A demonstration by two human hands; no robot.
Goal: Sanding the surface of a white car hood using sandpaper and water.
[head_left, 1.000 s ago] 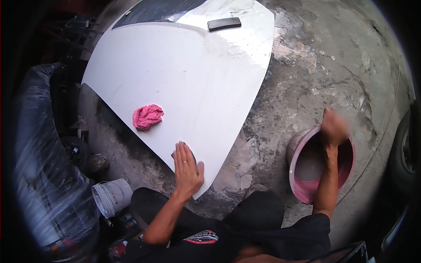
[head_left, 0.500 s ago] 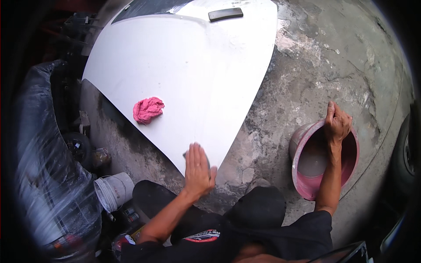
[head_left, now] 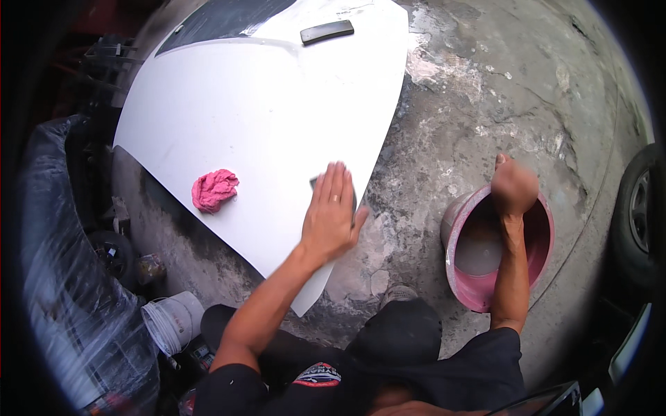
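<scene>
A white car body panel (head_left: 257, 118) lies in front of me, its pointed end toward my knees. My left hand (head_left: 331, 215) lies flat on it near the right edge, fingers stretched out. Under the palm is a dark pad like sandpaper (head_left: 314, 182); one corner shows past the fingertips, and the thumb lies along its side. To the right, my right hand (head_left: 515, 186) is a closed, motion-blurred fist above the far rim of a pink tub (head_left: 454, 277). What it holds, if anything, is hidden. Cloudy water (head_left: 479, 256) shows in the tub.
A crumpled pink cloth (head_left: 215, 191) and a dark block (head_left: 327, 32) rest on the panel. At left stand a white bucket (head_left: 173, 322) and something wrapped in clear plastic (head_left: 76, 277). A wheel (head_left: 635, 211) is at far right, on rough concrete floor (head_left: 479, 118).
My left hand has slid with the dark pad up and right, away from the panel's pointed end. The right fist stays over the tub, now blurred. The whole view has shifted slightly.
</scene>
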